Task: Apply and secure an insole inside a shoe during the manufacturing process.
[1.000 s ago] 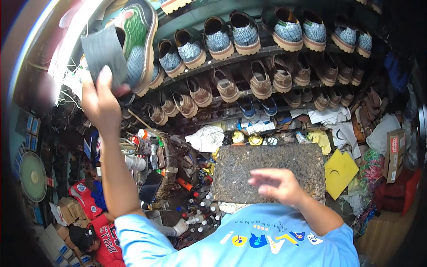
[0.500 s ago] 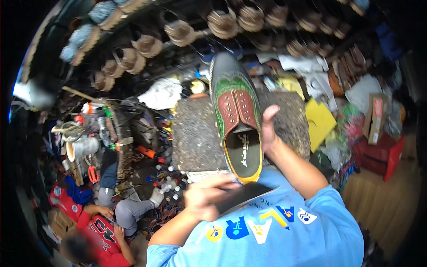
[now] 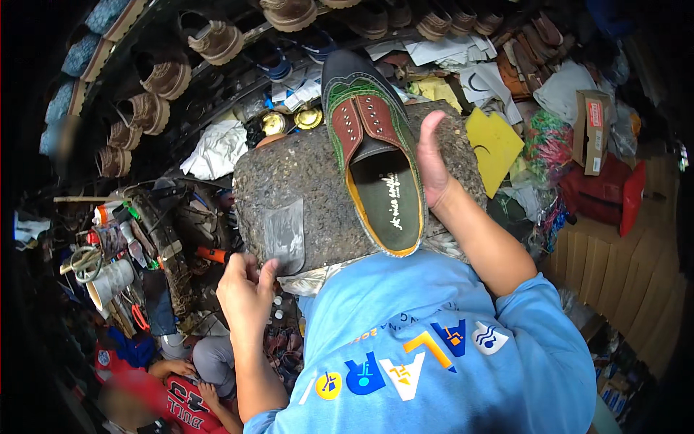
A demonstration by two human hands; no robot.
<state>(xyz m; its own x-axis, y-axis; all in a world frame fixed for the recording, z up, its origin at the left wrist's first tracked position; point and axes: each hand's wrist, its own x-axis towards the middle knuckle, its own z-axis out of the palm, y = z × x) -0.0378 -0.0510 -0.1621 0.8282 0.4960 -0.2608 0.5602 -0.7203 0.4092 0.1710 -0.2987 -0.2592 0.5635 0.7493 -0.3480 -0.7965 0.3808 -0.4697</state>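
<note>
A low dress shoe (image 3: 372, 155) with a black toe, green brogue trim, brown eyelet panels and a yellow heel edge lies toe away from me over a rough stone-like block (image 3: 253, 173). My right hand (image 3: 436, 170) holds it from the right, thumb raised beside it; its fingers are hidden beneath the shoe. On the block's left part rests a thin, dark grey, flat sheet (image 3: 285, 235). My left hand (image 3: 248, 289), closed, has thumb and forefinger at the sheet's lower left corner.
Shoes hang in rows along the far rack (image 3: 217, 43). A yellow sheet (image 3: 494, 148) and a cardboard box (image 3: 591, 134) lie right. Cluttered tools and a white roll (image 3: 110, 282) stand left. Another person in red (image 3: 191, 405) sits at lower left.
My left hand has moved left with the dark sheet, away from the shoe's heel, and the sheet now lies on the block. The shoe has shifted slightly nearer to me.
</note>
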